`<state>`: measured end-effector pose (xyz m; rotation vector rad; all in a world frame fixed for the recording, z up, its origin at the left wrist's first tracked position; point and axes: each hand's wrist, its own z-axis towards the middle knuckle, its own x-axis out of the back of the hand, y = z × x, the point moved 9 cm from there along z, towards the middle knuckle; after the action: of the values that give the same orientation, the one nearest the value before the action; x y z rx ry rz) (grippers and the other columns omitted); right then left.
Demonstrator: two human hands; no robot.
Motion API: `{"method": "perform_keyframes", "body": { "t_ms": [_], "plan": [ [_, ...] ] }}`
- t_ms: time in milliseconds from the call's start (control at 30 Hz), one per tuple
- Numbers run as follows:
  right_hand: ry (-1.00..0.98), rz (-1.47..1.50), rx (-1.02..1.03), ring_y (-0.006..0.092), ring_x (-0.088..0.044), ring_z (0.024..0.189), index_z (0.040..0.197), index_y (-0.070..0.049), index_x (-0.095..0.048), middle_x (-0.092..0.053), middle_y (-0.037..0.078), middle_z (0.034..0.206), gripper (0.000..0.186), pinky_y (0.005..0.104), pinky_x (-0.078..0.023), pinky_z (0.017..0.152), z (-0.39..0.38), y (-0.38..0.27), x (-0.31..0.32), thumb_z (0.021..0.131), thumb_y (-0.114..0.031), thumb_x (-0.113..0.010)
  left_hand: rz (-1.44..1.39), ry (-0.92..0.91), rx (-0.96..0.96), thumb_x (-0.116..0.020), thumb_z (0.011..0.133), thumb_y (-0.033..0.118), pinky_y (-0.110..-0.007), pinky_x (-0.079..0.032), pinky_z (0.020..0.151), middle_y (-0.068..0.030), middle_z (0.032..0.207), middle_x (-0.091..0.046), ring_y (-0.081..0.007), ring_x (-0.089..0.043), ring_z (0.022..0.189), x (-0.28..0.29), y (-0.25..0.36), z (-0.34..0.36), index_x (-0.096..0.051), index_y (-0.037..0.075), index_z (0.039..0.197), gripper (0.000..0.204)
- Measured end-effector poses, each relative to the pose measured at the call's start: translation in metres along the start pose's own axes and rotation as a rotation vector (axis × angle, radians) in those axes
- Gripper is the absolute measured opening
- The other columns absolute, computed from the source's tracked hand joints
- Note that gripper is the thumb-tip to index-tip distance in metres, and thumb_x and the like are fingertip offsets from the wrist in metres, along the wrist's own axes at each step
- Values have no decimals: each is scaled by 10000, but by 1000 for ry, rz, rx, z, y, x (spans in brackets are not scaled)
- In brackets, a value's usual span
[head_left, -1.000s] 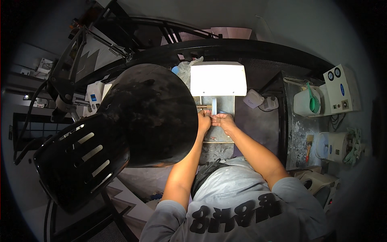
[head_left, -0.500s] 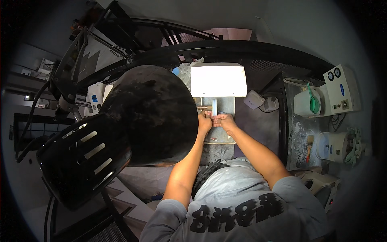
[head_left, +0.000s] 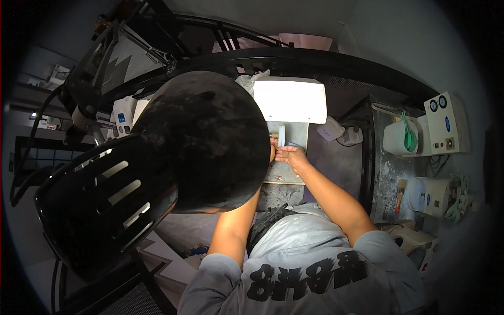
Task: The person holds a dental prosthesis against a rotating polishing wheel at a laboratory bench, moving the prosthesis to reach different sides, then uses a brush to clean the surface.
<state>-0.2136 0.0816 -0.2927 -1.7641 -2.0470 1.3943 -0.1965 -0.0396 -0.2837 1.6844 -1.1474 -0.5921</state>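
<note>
Disc (head_left: 282, 135), pale, thin, stands at eleven o'clock from my right hand (head_left: 293, 157), fingers (head_left: 284, 153) curled nearly together; smooth black lamp (head_left: 210, 142) mostly hides my left hand (head_left: 272, 151). Its spread, and either's hold, I can't tell.

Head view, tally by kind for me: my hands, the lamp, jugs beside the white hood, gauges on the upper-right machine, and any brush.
Bare hands: 2 (left hand, partly hidden; right hand)
Big glossy black lamp: 1
Whitish plastic jugs: 2
Round black-faced gauges: 2
Tan-bristled brush: 1
Total: 8
</note>
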Motion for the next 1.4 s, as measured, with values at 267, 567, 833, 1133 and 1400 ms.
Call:
{"method": "perform_keyframes", "body": {
  "t_ms": [267,567,833,1133,1400],
  "plan": [
    [34,29,-9,250,-627,814,939,77,-542,-597,159,914,106,349,-547,758,3,-4,9,852,17,-533,-85,113,48,-536,889,109,-275,-433,523,-77,689,-614,-128,-542,569,-2,-5,-1,-614,-43,802,191],
    [-68,281,-27,266,-623,833,944,82,-524,-593,174,917,105,367,-536,782,9,2,6,855,27,-518,-292,97,43,-539,892,133,-257,-447,515,-76,701,-616,-109,-545,561,-8,-18,2,-600,-36,826,191],
    [-49,85,36,228,-620,842,974,45,-561,-618,122,929,161,333,-521,774,20,22,38,822,66,-516,-371,115,29,-538,881,125,-266,-455,550,-92,749,-624,-126,-561,609,-11,-30,3,-595,-33,868,168],
    [24,597,-203,245,-526,695,797,-30,-501,-524,84,721,107,396,-467,702,-26,-22,-35,844,-124,-521,-380,153,-18,-536,869,115,-276,-463,589,-110,804,-632,-145,-579,662,-8,-16,-3,-589,-30,916,162],
    [-145,-46,236,217,-535,1073,1207,-14,-493,-514,101,1231,393,314,-466,890,-18,-49,-40,840,-90,-608,-368,231,-103,-535,858,107,-285,-470,623,-125,852,-640,-162,-595,710,-8,1,3,-584,-27,959,175]
  ]
}}
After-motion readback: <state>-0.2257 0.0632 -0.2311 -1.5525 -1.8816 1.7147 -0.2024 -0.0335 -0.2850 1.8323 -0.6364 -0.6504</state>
